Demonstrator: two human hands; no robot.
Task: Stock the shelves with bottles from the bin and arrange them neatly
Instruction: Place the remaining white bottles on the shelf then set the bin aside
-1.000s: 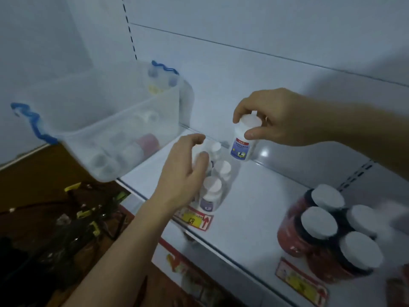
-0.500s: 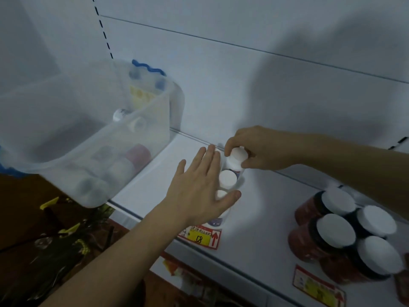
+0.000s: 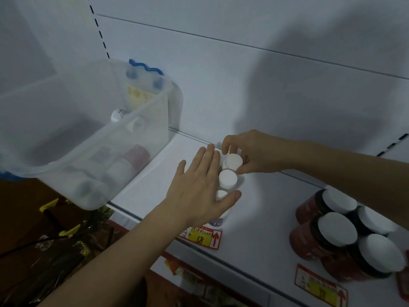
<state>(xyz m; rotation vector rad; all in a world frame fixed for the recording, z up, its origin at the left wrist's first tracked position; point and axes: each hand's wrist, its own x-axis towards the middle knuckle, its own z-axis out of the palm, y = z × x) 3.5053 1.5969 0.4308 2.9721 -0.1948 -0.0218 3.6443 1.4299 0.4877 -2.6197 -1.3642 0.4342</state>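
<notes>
Across the frame a white shelf (image 3: pixel 254 220) is seen, backed by a pale panel wall. On its left end a clear plastic bin (image 3: pixel 93 151) with blue handles is set, partly overhanging the shelf edge; several bottles are seen blurred through its wall, one of them with a reddish cap. At the right end of the shelf a cluster of dark red jars (image 3: pixel 338 238) with white lids is stood close together, well apart from the bin. Between bin and jars a short row of small white-capped bottles (image 3: pixel 228 179) is lined up from the front edge toward the back wall. The left hand (image 3: pixel 199 191) is laid flat against the left side of the row, fingers straight and together, with the thumb hooked round the front bottle; its grip is wide and nothing is clasped. The rearmost visible bottle (image 3: pixel 233 161) is pinched at its cap by the right hand (image 3: pixel 254 152), the fingers curled narrowly round it as it stands on the shelf. On the shelf's front edge a red and yellow price tag (image 3: pixel 202 237) is fixed below the row, and a second tag (image 3: pixel 318 285) below the jars.
</notes>
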